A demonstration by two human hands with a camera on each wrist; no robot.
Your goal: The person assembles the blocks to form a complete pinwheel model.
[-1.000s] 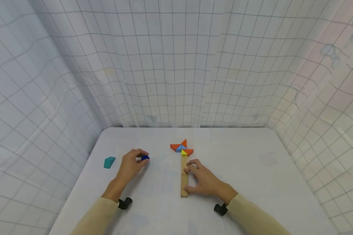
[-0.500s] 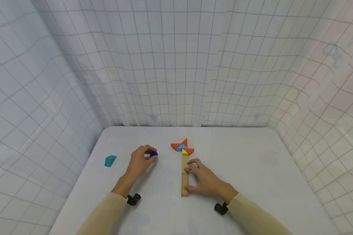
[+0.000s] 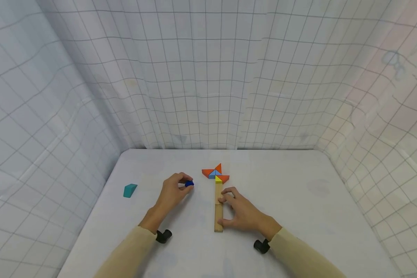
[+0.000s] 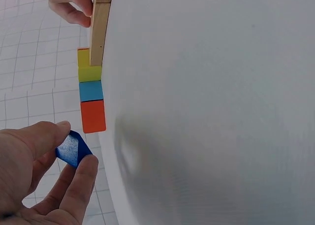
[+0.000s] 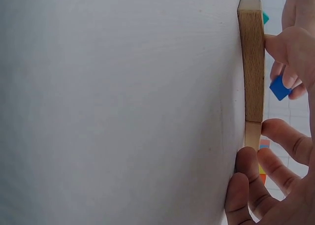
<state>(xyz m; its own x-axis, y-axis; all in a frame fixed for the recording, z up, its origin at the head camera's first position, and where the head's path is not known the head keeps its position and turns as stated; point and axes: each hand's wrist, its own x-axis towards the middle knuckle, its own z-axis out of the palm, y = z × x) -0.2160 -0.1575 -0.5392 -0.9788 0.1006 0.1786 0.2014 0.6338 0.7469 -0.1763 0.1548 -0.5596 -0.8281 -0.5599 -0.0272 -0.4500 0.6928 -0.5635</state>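
My left hand [image 3: 172,191] pinches a small dark blue angular block [image 4: 70,148] between thumb and fingertips, left of a row of toy blocks. Two wooden bars [image 3: 218,216] lie end to end, forming the near part of that row. At their far end sits a yellow triangular block [image 3: 217,179], with light blue triangular blocks [image 3: 213,174] and several orange blocks [image 3: 207,173] around it. My right hand [image 3: 244,212] is spread along the bars' right side. Its thumb [image 5: 278,45] touches the near bar and its fingertips rest by the joint and the farther bar.
A teal block [image 3: 129,190] lies alone at the left of the white table [image 3: 292,185]. Gridded white curtains [image 3: 215,85] hang behind the table and along both sides.
My left hand has carried the dark blue block rightward, closer to the row of blocks. The right hand stays at the wooden bars.
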